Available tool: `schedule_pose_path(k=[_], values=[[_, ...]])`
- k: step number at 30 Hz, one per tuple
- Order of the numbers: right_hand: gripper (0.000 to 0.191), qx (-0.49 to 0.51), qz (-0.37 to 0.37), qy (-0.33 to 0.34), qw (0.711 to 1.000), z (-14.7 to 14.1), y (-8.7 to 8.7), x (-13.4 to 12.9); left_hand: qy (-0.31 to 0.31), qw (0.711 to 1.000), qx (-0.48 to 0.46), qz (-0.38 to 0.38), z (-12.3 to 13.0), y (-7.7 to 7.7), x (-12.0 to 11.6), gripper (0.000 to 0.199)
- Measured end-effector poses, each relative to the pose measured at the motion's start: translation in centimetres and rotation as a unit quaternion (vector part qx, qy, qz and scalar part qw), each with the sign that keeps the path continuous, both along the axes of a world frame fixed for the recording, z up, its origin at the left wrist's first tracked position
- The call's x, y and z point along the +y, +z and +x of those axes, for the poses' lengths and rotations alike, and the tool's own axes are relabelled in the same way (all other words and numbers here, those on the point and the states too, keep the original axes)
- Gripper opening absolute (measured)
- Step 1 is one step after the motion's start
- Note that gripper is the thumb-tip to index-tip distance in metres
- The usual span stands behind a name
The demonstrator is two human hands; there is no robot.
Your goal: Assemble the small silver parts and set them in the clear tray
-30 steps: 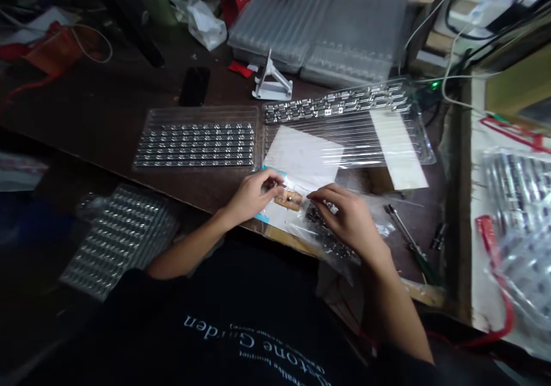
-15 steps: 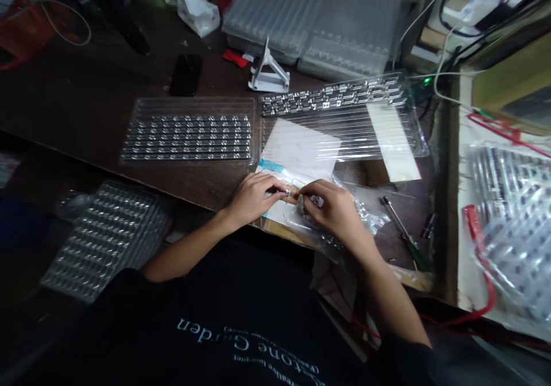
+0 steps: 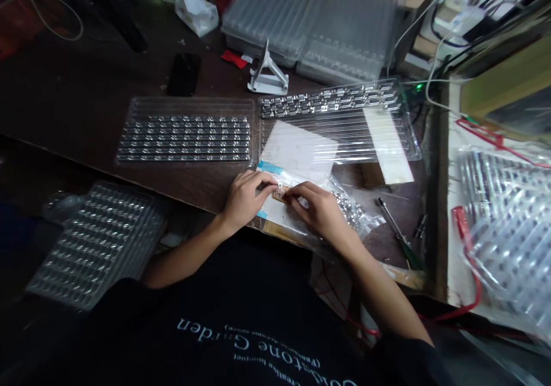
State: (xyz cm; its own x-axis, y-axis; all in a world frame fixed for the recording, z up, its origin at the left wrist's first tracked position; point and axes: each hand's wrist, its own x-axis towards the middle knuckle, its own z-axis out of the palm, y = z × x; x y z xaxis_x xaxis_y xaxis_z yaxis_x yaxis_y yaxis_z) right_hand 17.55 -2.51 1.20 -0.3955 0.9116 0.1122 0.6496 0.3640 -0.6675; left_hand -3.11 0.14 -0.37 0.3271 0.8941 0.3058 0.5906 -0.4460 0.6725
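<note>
**Two-Handed Fitting at the Tan Block: Fingertips Converged**

Position of hands: From here, both hands work close together over the near edge of the tabletop (image 3: 206, 186). The thumb and forefinger of the left hand (image 3: 243, 199) are drawn nearly together, with a small bright part (image 3: 279, 185) at their tips; whether it is pinched or only steadied, I cannot tell. The fingertips of the right hand (image 3: 321, 207) are curled inward, nearly closed; anything between them is hidden.

Position of workpiece: The tan block (image 3: 280, 195) lies directly below the fingertips, between the two hands and partly covered by them. Beyond the fingers is a white sheet (image 3: 301, 140), with blue tape (image 3: 271, 167) just past the left fingers. A clear bag of small metal parts (image 3: 349, 207) lies to the right of the right fingers, just beside that hand. Farther right, well apart from the fingers, is a screwdriver (image 3: 390, 217).

Step in hand: In my judgement, the small part is being aligned or worked at the block.

Next move: This seems to call for a steady left hand and light, precise right-hand pressure. Caution: a loose pinch could let the part slip.
</note>
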Motion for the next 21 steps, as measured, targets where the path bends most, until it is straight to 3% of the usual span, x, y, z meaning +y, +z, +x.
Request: schedule_pose_path(k=[6,10,14,16,21], values=[[0.027,-0.135,0.040,0.030,0.990,-0.9,0.4,-0.3,-0.020,0.996,0.082,-0.034,-0.6,-0.1,-0.4,0.007],[0.028,-0.103,0.011,0.034,0.994,-0.7,1.0,-0.2,-0.017,0.996,0.074,-0.042,-0.6,0.1,-0.4,0.007],[0.024,-0.063,0.011,-0.015,0.998,1.5,2.2,-0.1,-0.006,0.999,0.032,-0.030,0.6,0.7,-0.3,0.004],[0.018,-0.089,-0.015,-0.025,0.996,2.8,2.8,-0.2,-0.030,0.999,-0.002,-0.022,1.5,0.9,-0.4,0.003],[0.011,-0.162,-0.097,0.026,0.982,3.8,3.0,-0.7,-0.081,0.996,-0.024,-0.018,3.1,0.4,-0.4,0.005]])
